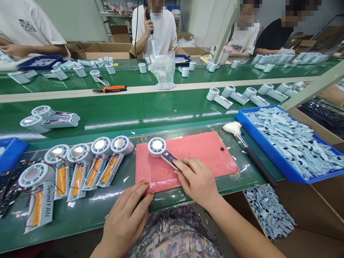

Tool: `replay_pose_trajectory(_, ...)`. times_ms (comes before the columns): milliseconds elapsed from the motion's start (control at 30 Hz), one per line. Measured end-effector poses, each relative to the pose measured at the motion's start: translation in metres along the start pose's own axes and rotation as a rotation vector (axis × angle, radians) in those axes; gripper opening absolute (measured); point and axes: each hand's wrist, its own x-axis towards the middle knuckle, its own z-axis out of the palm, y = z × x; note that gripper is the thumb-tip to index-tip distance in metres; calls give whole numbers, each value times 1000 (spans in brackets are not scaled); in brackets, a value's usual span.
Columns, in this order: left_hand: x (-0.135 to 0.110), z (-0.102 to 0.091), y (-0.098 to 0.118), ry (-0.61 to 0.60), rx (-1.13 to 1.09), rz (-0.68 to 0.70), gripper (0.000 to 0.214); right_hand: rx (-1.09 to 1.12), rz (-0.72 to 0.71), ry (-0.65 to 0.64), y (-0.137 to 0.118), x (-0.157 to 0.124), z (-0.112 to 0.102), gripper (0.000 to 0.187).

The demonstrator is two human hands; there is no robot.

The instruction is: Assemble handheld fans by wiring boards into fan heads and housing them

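A light-blue handheld fan [157,147] lies on a pink mat [199,148], its dark circuit board [170,159] exposed along the handle. My right hand [197,181] grips the lower end of that handle between thumb and fingers, covering part of it. Flat at the mat's near left corner rests my left hand [129,208], fingers stretched out and holding nothing. To the left stand several fan bodies marked Speed FAN [48,197], with orange batteries [61,181] and thin red wires showing.
A blue tray [285,172] full of light-blue plastic parts sits at right, beside a black-handled tool with a white-covered tip [255,161]. Dark circuit boards [8,190] lie far left. Beyond runs a green conveyor [161,107] carrying fans. Orange-handled pliers [114,89] and co-workers are across it.
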Motion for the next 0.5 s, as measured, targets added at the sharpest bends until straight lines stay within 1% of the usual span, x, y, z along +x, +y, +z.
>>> replay_pose_trajectory(500,2,-2,2,-6,5,22,20,-13,9,-3,0,0,0,24)
